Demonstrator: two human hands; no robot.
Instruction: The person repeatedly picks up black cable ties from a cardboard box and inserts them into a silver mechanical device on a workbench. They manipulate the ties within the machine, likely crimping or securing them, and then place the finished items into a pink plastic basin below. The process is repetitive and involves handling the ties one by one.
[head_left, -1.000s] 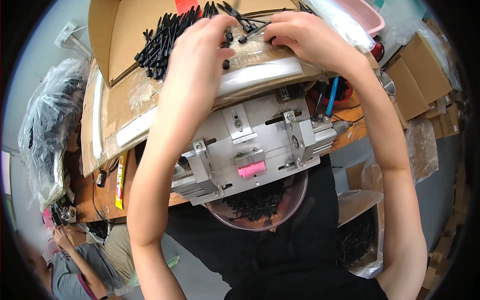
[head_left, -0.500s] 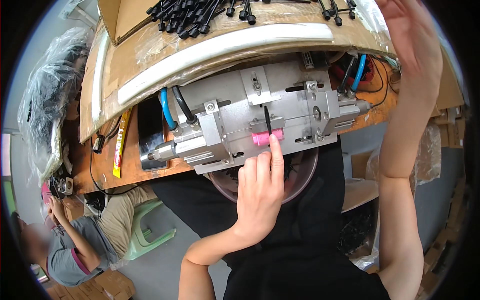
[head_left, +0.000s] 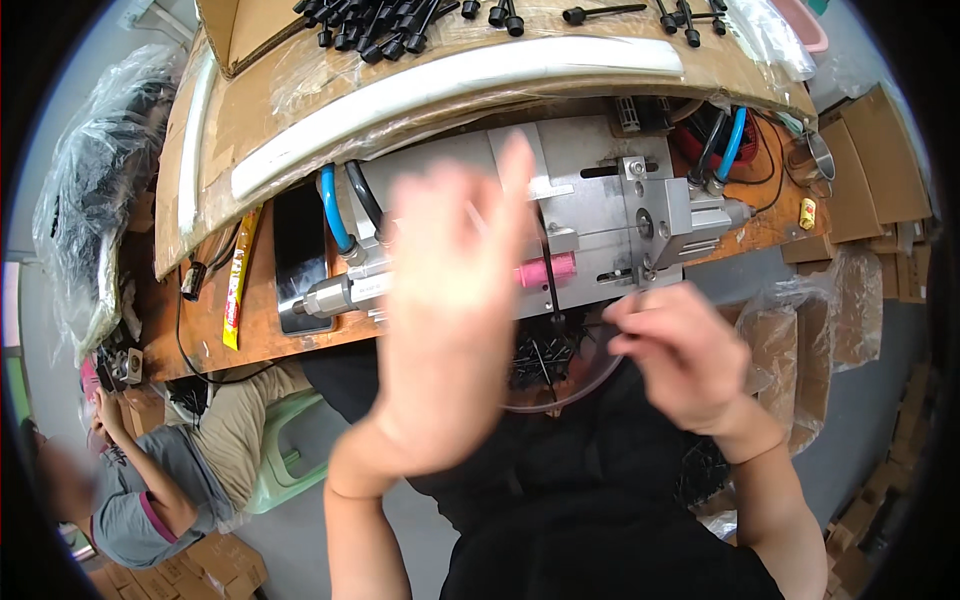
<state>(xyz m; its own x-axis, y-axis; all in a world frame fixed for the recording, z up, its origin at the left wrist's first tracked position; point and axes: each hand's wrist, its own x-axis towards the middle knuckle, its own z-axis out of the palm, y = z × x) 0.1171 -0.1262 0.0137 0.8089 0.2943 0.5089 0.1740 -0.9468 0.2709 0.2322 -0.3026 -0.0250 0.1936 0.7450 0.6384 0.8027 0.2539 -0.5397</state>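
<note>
**Black rod lies between two hands, crossing a pink block**

In the head view, the only one here, the rod (head_left: 549, 270) sits in the middle of the metal plate (head_left: 590, 220). It runs away from the worker, its far end leaning slightly left, and its near end reaches past the plate's front edge, over the bowl (head_left: 597, 376). The pink block (head_left: 560, 267) lies nearly square to it, long axis side to side, and the rod crosses it. The left part of the block is hidden.

What hides it is the left hand (head_left: 445, 310), just left of the rod and, in the picture, the nearer of the two. It looks raised above the plate, though I can't judge how high. It is badly blurred: one finger points away from the worker, the rest look bent, and I can't tell whether they hold anything.

The right hand (head_left: 690, 360) is to the right of the rod's near end, by the bowl's rim, so the rod lies leftward of its fingertips. Thumb and forefinger are drawn toward each other; something thin and dark shows at their tips, but I can't say whether it is gripped. Black pieces (head_left: 538, 362) fill the bowl below.
</note>
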